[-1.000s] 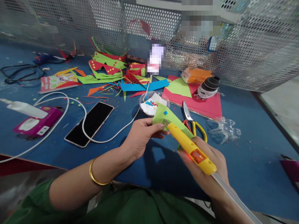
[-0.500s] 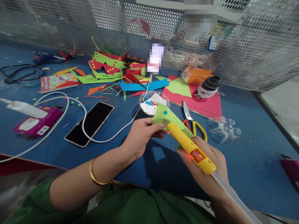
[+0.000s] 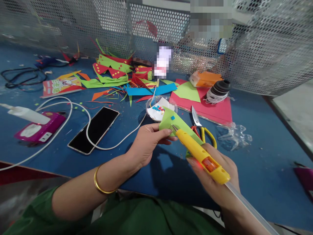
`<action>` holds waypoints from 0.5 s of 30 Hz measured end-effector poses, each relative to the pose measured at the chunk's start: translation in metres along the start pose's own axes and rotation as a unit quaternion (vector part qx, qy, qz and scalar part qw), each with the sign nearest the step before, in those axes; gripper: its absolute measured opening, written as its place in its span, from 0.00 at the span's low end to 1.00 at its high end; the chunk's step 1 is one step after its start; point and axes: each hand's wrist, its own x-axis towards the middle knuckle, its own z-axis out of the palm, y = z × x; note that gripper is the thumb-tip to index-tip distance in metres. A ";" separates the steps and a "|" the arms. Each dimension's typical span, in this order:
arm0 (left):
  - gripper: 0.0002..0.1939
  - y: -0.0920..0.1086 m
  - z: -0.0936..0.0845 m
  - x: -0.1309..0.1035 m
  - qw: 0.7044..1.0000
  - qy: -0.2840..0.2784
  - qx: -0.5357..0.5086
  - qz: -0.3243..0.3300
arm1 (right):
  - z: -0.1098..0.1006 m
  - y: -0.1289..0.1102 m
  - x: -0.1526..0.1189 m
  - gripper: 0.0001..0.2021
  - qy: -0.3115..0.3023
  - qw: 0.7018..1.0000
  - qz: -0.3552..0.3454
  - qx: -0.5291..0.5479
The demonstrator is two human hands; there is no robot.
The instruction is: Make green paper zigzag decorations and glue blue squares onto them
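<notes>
My left hand (image 3: 152, 140) pinches the left end of a green paper piece (image 3: 182, 125) between thumb and fingers. A small blue square (image 3: 172, 117) lies on that paper. My right hand (image 3: 217, 173) is wrapped round a yellow glue gun (image 3: 195, 148), whose metal tip is at the paper, just right of my left thumb. A clear stick extends from the gun's back end. Behind the paper, a round clear dish (image 3: 149, 112) holds white paper and small coloured bits.
Scissors (image 3: 195, 117) lie right of the paper, before red sheets (image 3: 220, 109). A black phone (image 3: 94, 130), a white cable and a purple power strip (image 3: 44, 125) are at left. Paper scraps (image 3: 114, 68), a lit phone (image 3: 163, 62) and a black-and-white roll (image 3: 218, 91) stand farther back.
The back end of the yellow glue gun has shifted slightly right and down with my right hand. My left hand and the green paper have barely moved.
</notes>
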 end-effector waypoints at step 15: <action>0.05 0.001 0.001 -0.001 1.000 0.007 0.012 -0.006 | -0.001 -0.001 0.000 0.09 -0.010 0.999 0.019 0.046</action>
